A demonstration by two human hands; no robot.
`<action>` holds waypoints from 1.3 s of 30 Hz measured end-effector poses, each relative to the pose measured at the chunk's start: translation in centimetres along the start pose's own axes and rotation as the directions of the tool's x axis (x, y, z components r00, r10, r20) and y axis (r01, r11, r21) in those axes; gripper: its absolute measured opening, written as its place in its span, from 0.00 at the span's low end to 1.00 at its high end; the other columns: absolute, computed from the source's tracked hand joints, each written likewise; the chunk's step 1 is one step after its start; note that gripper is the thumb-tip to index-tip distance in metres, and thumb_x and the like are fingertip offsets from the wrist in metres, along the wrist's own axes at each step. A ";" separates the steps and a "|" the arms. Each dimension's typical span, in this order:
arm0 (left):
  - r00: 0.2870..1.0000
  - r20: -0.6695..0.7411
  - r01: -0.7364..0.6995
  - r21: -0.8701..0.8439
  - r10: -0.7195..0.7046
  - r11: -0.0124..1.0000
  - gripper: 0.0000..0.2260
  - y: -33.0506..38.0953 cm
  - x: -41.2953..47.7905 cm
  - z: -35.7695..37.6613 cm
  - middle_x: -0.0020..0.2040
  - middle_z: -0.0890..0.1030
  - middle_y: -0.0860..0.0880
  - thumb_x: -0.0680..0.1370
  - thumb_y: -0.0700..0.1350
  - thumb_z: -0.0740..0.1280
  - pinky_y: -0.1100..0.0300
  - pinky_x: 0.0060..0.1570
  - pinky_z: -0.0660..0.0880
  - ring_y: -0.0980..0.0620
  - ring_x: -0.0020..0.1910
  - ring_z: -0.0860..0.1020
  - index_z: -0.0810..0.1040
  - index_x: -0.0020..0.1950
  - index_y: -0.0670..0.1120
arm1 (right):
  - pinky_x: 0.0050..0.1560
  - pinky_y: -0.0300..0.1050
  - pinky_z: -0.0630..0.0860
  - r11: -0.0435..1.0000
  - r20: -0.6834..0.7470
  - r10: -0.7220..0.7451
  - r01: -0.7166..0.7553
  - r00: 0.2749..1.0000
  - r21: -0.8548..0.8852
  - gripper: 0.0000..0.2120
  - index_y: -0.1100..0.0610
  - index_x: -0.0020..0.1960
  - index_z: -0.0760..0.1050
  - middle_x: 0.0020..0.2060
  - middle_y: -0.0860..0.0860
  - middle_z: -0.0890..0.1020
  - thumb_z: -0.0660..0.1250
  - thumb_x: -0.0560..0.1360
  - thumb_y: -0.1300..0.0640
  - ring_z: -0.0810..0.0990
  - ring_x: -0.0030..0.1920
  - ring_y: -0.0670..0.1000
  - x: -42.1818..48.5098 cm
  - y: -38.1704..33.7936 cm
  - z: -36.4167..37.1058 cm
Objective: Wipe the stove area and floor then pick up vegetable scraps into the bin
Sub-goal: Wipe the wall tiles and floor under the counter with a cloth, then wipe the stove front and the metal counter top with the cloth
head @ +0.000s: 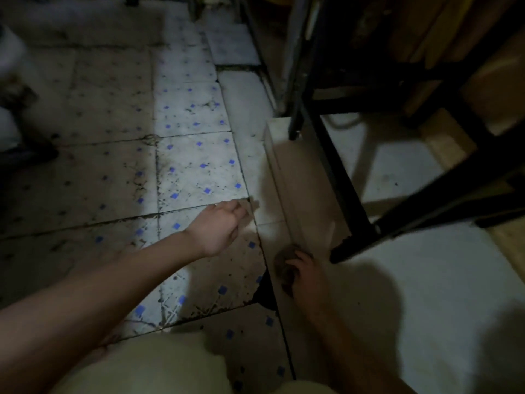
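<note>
Left hand [218, 226], frame centre, over tiled floor [187, 166]; fingers curled inward, cannot tell whether pinching anything; right hand [306, 277], lower centre, fingers curled over brown wad [283, 265] on pale step [298, 194]; black frame [336, 172], right.

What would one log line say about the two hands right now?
left hand: fingers curled low over tiled floor, hold unclear | right hand: holds brownish wad on pale ledge
</note>
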State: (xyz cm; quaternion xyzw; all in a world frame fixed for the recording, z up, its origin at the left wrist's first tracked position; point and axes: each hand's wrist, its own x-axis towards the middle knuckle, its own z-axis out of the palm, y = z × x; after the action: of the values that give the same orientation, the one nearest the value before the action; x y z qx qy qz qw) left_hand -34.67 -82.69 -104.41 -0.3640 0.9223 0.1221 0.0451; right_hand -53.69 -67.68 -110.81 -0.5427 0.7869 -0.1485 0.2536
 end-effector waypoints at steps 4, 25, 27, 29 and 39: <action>0.994 -0.013 0.104 -0.020 -0.105 0.994 0.18 -2.6 -0.6 -4.4 0.64 0.69 0.45 0.78 0.44 0.60 0.53 0.57 0.68 0.45 0.61 0.71 0.67 0.69 0.47 | 0.59 0.41 0.67 0.995 -0.064 -0.101 0.101 0.993 0.009 0.15 0.60 0.51 0.82 0.60 0.57 0.79 0.63 0.71 0.72 0.77 0.59 0.58 3.0 -6.5 -2.1; 0.886 -0.092 0.447 -0.088 -0.454 0.890 0.16 -8.9 -11.7 -38.6 0.64 0.70 0.45 0.79 0.44 0.59 0.51 0.59 0.68 0.45 0.62 0.70 0.67 0.67 0.45 | 0.62 0.49 0.72 0.924 0.119 -0.311 0.329 0.943 -0.194 0.22 0.52 0.65 0.74 0.72 0.48 0.68 0.66 0.73 0.64 0.62 0.71 0.52 1.6 -38.2 -27.9; 0.884 -0.092 0.449 -0.108 -0.459 0.887 0.17 -8.6 -12.6 -42.0 0.64 0.70 0.45 0.79 0.44 0.59 0.51 0.60 0.68 0.46 0.63 0.70 0.66 0.68 0.45 | 0.61 0.51 0.74 0.932 0.082 -0.294 0.305 0.952 -0.198 0.21 0.51 0.64 0.74 0.71 0.47 0.69 0.65 0.74 0.65 0.62 0.71 0.52 0.4 -40.1 -30.9; 0.878 -0.086 0.457 -0.141 -0.470 0.878 0.18 -8.1 -13.4 -45.4 0.66 0.69 0.46 0.79 0.44 0.59 0.51 0.61 0.68 0.47 0.63 0.70 0.66 0.69 0.45 | 0.60 0.52 0.75 0.937 0.059 -0.287 0.293 0.956 -0.193 0.20 0.51 0.64 0.74 0.71 0.48 0.69 0.65 0.74 0.65 0.63 0.71 0.52 -0.7 -41.8 -33.7; 0.891 0.003 0.446 -0.192 -0.454 0.874 0.17 -2.7 -15.3 -57.8 0.66 0.69 0.47 0.80 0.44 0.57 0.52 0.61 0.68 0.47 0.64 0.69 0.65 0.69 0.47 | 0.61 0.50 0.75 0.959 -0.043 -0.209 0.196 0.977 -0.203 0.22 0.51 0.65 0.74 0.71 0.49 0.69 0.64 0.74 0.67 0.63 0.72 0.53 -6.4 -46.4 -47.0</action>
State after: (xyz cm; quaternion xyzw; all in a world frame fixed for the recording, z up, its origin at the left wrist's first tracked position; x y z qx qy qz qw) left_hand -21.26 -89.41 -46.46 -0.5735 0.7975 0.1866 0.0184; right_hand -42.12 -80.74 -46.76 -0.6378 0.7457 -0.1120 0.1568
